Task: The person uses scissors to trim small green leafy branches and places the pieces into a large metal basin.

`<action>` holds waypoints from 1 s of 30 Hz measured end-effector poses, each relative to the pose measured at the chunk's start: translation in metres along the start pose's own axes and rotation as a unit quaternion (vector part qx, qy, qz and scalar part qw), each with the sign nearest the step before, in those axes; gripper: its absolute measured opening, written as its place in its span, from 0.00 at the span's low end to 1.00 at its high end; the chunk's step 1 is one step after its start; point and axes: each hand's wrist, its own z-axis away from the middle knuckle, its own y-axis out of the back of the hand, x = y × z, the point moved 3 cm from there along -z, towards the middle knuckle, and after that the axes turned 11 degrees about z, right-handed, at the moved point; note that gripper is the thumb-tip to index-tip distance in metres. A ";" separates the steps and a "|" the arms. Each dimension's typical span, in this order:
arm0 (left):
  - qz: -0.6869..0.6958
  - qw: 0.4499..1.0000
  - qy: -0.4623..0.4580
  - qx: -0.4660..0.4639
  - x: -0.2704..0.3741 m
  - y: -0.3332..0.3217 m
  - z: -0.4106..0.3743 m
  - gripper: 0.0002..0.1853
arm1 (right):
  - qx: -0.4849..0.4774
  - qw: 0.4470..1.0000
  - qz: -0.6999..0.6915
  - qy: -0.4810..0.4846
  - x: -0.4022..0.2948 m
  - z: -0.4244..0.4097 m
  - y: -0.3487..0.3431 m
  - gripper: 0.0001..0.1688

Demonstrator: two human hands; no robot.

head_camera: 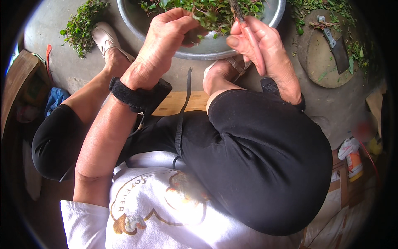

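My left hand (172, 35) pinches a leafy green sprig (202, 15) over the near side of a round metal basin (189, 55). Loose leafy greens (168, 5) with reddish stems fill much of the basin. In my right hand (270, 46) is a hand tool (253, 46) with a pinkish-red handle. Its dark, worn upper part points away from me over the basin, and the top frame edge cuts it off. I cannot tell exactly what kind of tool it is.
More greens (84, 28) lie on the concrete floor beside my left shoe (105, 35). To the right, a cleaver (334, 46) rests on a round chopping block (314, 59), with plant scraps around it. A bottle (354, 165) stands at far right; blue plastic (56, 99) lies left.
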 end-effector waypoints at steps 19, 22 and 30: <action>0.001 1.000 0.002 -0.007 0.009 0.022 -0.002 0.11 | -0.206 0.962 -0.057 -0.171 0.026 -0.003 -0.010 0.22; -0.020 0.999 -0.011 -0.032 0.010 0.021 0.000 0.11 | -0.207 0.962 -0.046 -0.174 0.024 -0.005 -0.010 0.24; -0.071 0.994 -0.052 -0.069 0.010 0.023 0.001 0.12 | -0.189 0.959 -0.056 -0.202 0.024 -0.006 -0.012 0.27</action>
